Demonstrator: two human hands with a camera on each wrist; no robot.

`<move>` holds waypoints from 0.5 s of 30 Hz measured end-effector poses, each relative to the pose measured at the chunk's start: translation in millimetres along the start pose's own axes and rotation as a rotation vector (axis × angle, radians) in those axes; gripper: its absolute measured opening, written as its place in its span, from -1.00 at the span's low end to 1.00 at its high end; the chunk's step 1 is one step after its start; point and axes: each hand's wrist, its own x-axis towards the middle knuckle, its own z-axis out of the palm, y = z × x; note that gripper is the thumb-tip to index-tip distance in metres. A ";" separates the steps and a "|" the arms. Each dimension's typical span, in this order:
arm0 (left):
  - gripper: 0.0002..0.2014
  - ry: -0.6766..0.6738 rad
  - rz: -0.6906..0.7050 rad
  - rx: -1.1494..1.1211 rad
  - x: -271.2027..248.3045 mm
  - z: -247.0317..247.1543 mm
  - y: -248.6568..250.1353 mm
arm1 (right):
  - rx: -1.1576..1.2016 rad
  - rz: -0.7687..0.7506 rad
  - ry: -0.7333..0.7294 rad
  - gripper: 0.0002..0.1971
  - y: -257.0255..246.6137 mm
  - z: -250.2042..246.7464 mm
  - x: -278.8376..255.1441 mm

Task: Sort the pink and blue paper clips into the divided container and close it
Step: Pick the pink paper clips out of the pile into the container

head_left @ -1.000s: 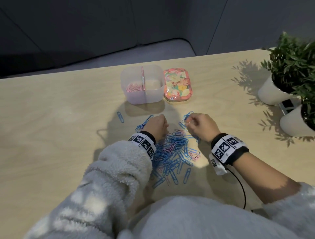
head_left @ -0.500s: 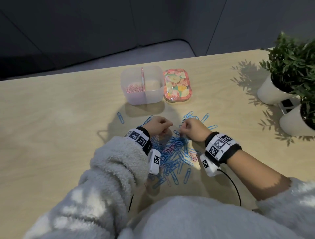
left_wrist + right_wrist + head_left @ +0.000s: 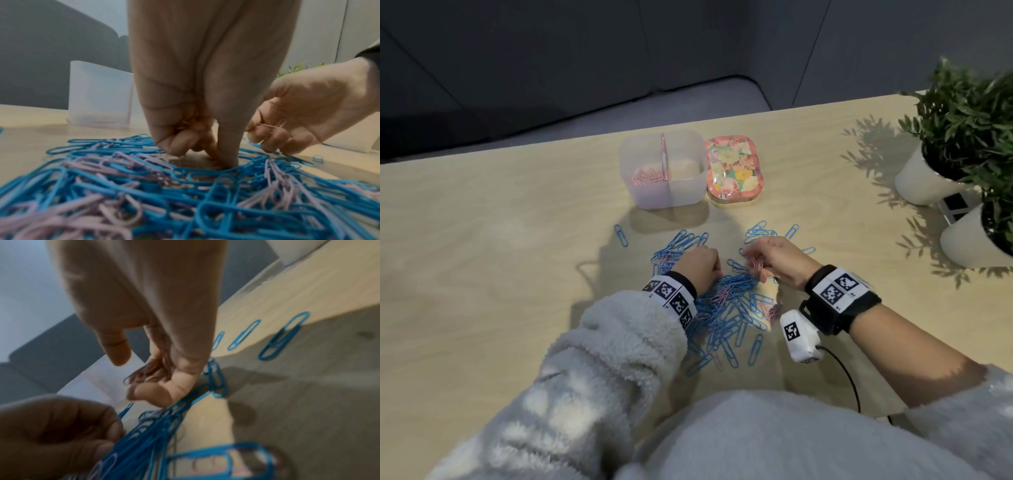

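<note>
What can't be made out

The left hand (image 3: 700, 265) covers part of the paper clip pile (image 3: 726, 308), and whether its curled fingers hold a clip is unclear; at three o'clock two potted plants (image 3: 969, 144) run off the edge; the right wrist view is blurred.

No legible text or labels

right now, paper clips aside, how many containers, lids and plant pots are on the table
translucent plastic divided container: 1
floral-printed rounded lid: 1
white plant pots: 2
total: 4
</note>
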 end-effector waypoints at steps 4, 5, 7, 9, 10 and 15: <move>-0.83 -0.049 -0.028 -0.080 -4.4 -0.2 -1.1 | -0.265 -0.085 0.076 -0.61 11.5 11.4 6.2; -0.83 -0.046 -0.044 -0.148 -6.2 -1.9 -2.9 | -0.313 -0.115 0.109 -0.63 14.1 13.1 8.3; -0.89 -0.005 -0.089 -0.344 -9.8 -9.0 -9.5 | -0.483 -0.185 0.171 -0.69 15.3 14.2 10.6; -0.87 0.064 -0.115 -0.512 -15.3 -21.6 -19.4 | -0.722 -0.229 0.191 -0.73 13.9 13.5 8.9; -0.85 0.086 -0.121 -0.583 -18.4 -28.4 -25.8 | -0.822 -0.232 0.173 -0.74 12.8 13.5 6.7; -0.84 0.139 -0.214 -0.883 -35.8 -50.9 -62.3 | -0.924 -0.203 0.103 -0.67 10.3 10.8 10.0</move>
